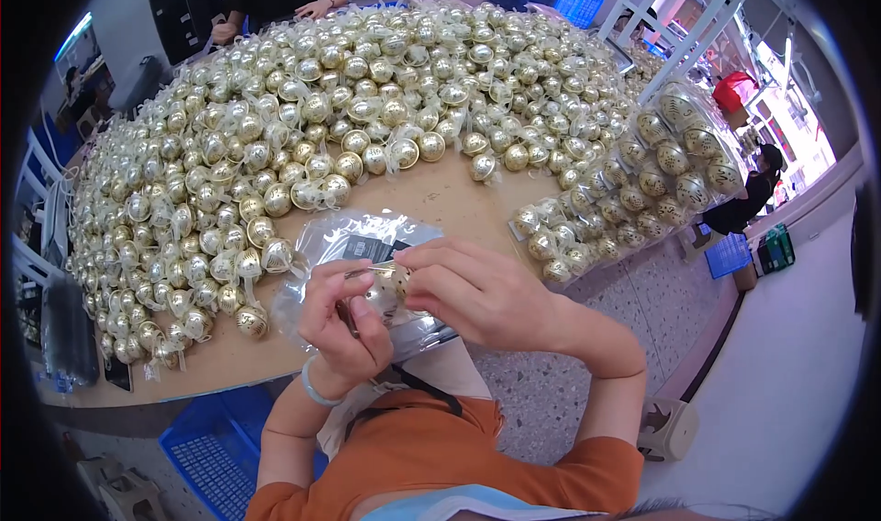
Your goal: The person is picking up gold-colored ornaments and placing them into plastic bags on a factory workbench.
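Note:
In front of me, both hands meet over a gold ball ornament [386, 284] with dark marks on it. My left hand [344, 324], a pale bangle [317, 383] at its wrist, is closed at the ball's left side. A thin dark piece, too small to name, shows between its fingers. My right hand [477, 292] pinches near the top right of the same ball, its fingers partly covering it. Beneath and behind the hands, a clear plastic bag [312, 237] lies on the table's near edge. A dark printed card [367, 249] shows on it.
Many gold balls with pale ribbons [303, 108] are heaped across the table [440, 195]. Packed rows of gold balls in clear plastic [642, 182] stand at the right edge. A blue crate [211, 452] sits below left. A co-worker's hands [317, 5] show at the far side.

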A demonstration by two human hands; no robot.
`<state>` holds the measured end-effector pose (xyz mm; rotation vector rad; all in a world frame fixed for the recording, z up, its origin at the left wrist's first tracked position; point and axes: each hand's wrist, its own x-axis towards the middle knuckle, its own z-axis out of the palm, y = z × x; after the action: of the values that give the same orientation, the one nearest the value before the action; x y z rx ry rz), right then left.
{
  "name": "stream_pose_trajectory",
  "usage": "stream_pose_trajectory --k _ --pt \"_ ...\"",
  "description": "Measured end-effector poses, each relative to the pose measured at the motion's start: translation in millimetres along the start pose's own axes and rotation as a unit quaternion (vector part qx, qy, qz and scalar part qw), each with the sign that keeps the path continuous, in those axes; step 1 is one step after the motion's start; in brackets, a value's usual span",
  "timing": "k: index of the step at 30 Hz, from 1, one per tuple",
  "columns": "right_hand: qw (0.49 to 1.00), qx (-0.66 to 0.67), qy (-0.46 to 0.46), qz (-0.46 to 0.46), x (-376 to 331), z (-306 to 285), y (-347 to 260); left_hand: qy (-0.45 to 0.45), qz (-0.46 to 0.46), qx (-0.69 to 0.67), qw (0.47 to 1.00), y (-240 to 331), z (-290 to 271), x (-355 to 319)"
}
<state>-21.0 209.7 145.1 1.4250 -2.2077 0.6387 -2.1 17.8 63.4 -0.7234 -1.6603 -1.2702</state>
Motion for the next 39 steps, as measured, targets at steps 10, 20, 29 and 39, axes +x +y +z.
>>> stream_pose_trajectory --k 10,20,29,39 --pt "0.905 0.360 -0.023 0.228 11 -2 11 0.005 0.088 0.046 0.995 4 -15 6" --pt "0.832 0.451 0.164 0.277 4 25 -11 -0.066 0.227 0.147 0.960 -3 -28 32" --pt "0.895 0.234 0.201 0.323 -2 9 1 -0.114 0.146 0.055 0.981 -1 -17 37" --pt "0.791 0.417 0.017 0.447 -103 -24 -24 -0.291 0.103 -0.161 0.937 14 62 55"
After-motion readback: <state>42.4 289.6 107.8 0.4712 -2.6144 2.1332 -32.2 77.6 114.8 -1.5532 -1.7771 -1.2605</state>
